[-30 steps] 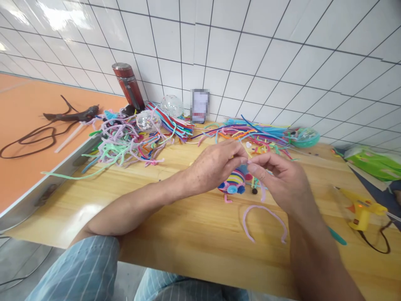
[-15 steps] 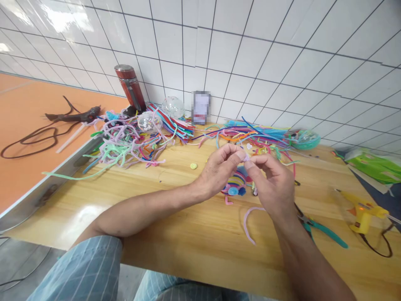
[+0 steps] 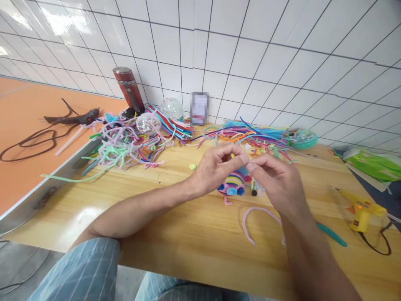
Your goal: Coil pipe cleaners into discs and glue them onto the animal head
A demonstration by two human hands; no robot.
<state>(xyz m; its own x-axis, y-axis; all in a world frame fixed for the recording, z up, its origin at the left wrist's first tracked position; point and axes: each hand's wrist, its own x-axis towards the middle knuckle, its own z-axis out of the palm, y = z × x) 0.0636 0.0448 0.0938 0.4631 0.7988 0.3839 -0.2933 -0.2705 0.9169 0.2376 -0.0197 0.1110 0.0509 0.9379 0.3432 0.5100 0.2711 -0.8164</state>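
Note:
My left hand (image 3: 216, 167) and my right hand (image 3: 278, 182) meet fingertip to fingertip above the table, both pinched closed. Between them is a short piece of lilac pipe cleaner, now almost wholly covered by the fingers. Just below lies a striped pipe-cleaner figure (image 3: 235, 180) with blue round parts and a pink foot, partly behind my left hand. A curved lilac pipe cleaner (image 3: 246, 221) rests on the wood under my right wrist. Beside the figure sits a small black round piece (image 3: 254, 192). My right forearm covers most of the teal-handled pliers (image 3: 332, 235).
Tangled pipe cleaners (image 3: 115, 142) and clear balls (image 3: 171, 108) crowd the back left near a red flask (image 3: 128, 90). A phone (image 3: 199, 108) leans on the tiled wall. More pipe cleaners (image 3: 257, 131) lie behind my hands. At right stands a yellow glue gun (image 3: 360, 211) with its cord.
My right hand has shifted slightly right and turned, covering more of the pliers. The lilac piece that showed between the fingertips is now mostly hidden.

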